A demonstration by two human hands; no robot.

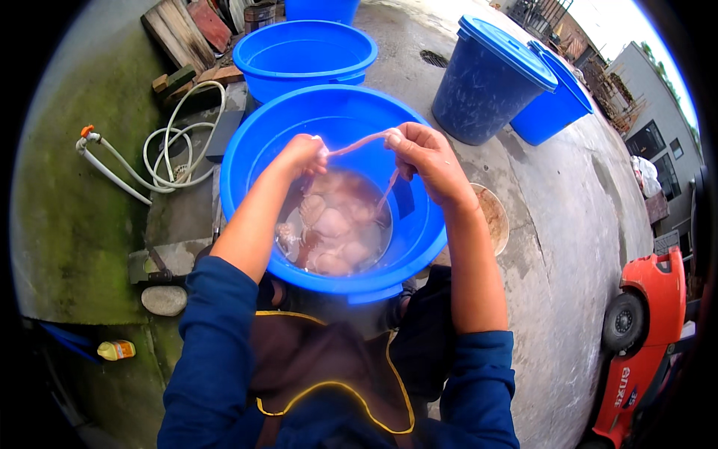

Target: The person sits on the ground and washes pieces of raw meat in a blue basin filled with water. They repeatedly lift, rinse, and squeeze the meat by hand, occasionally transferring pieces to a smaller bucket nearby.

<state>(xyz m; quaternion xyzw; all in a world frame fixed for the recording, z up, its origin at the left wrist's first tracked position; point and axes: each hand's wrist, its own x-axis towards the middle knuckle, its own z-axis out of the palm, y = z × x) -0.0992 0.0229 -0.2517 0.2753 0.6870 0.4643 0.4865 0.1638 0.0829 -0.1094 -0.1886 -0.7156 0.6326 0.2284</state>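
Strand (359,144): one, pink, soft; drawn between the two hands above the tub (329,114), then dropping from the right hand toward the pieces.
Left hand (303,155): closed on the strand's left end; over the tub's left half, forearm bare, angled far and slightly right.
Right hand (426,161): pinching the strand between thumb and fingers; over the tub's right side, wrist bent, fingers turned left, forearm upright from the near side.
Pieces (333,224): pale pink, several, in cloudy water in the tub's bottom, below and nearer than the hands.
Surroundings: second tub (307,54), far; lidded bin (482,93), far right; hose (166,155), coiled, left; stone (164,301), near left.
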